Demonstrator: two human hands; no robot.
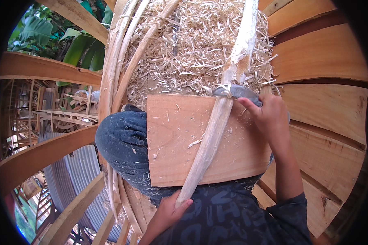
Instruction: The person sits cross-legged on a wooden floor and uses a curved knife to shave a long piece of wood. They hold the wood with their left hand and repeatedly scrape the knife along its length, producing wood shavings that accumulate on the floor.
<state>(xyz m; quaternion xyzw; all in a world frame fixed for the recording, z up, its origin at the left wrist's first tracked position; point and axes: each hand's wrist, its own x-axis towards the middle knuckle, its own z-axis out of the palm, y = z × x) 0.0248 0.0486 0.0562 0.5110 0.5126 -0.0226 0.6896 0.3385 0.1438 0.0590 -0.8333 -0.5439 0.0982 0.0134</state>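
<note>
A long, pale wooden pole [212, 139] slants across a flat board [167, 134] on my lap, partly stripped of bark, with its far end beyond the top edge. My left hand [171, 208] is wrapped round its near end, close to my waist. Further up, my right hand [270, 116] grips a knife with a short, wide grey blade [244, 93]; the handle is hidden in the fist. The blade lies across the pole just past the board's far edge, and curled shavings cling where they meet. Small wood chips dot the board.
A thick heap of wood shavings [192, 49] covers the floor ahead. Several peeled poles [137, 55] lie along its left side. Wooden slats [319, 106] wall the right; an open rail frame [49, 67] stands left, with corrugated sheet [86, 175] and leaves [75, 49] beyond.
</note>
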